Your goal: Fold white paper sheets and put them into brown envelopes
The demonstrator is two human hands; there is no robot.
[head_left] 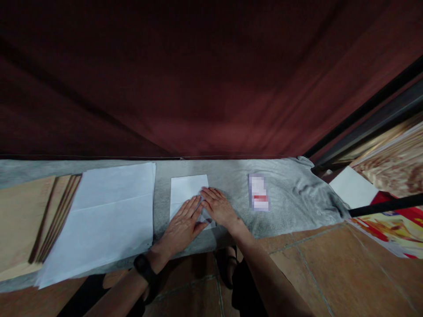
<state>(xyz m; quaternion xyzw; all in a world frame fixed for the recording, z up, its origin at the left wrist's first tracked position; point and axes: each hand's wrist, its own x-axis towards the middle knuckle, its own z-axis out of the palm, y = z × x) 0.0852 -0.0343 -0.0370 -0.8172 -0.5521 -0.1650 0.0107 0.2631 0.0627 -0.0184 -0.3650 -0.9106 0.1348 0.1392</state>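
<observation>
A white sheet of paper, which looks folded, lies on a grey cloth in front of me. My left hand rests flat on its lower part, fingers stretched out. Beside it my right hand lies on the sheet's right edge, its fingers extended and the fingertips meeting those of the left. Both palms face down, and nothing is gripped. The hands hide much of the paper's lower half. To the left is a stack of larger white sheets with a crease across the top one.
Brown paper envelopes lie fanned at the far left, partly under the white stack. A blurred-out white and red item sits on the cloth at right. A dark red curtain hangs behind. Colourful packaging stands beyond a black bar.
</observation>
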